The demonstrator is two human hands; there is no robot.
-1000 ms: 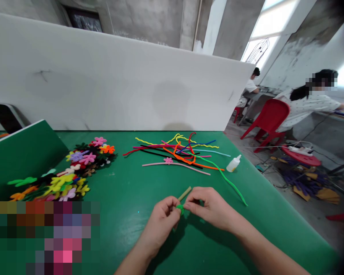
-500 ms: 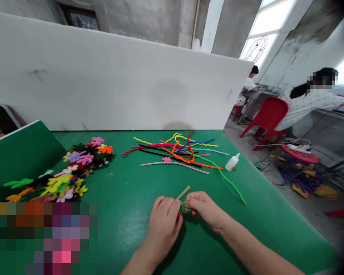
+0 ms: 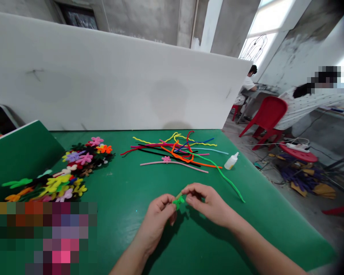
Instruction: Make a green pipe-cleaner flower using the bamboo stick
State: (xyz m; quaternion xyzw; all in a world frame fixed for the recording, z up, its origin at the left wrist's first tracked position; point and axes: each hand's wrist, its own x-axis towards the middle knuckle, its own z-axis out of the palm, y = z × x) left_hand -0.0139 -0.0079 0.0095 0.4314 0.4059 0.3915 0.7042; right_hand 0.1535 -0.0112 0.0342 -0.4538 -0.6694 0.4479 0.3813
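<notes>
A small green pipe-cleaner shape (image 3: 179, 203), bent into short loops, sits between my hands just above the table. My left hand (image 3: 159, 213) pinches it from the left with thumb and fingers. A thin olive-tan stick (image 3: 179, 196) runs behind the green loops, up towards the right. My right hand (image 3: 206, 200) has curled fingers, its index fingertip on the upper part of the stick; its thumb is near the green loops. Beyond them a pink pipe-cleaner flower (image 3: 166, 159) lies beside a pale pink pipe cleaner (image 3: 183, 164).
Several coloured pipe cleaners (image 3: 149, 146) lie at the table's back. A white squeeze bottle (image 3: 231, 161) stands right of them. Pipe-cleaner flowers (image 3: 84, 158) are heaped at left by a green panel (image 3: 25, 147). A white partition (image 3: 109, 84) closes the back. Two people sit beyond at right.
My left hand has turned so its thumb side faces up, and the green loops now show more. My right fingers have shifted slightly up, from the green piece to the stick.
</notes>
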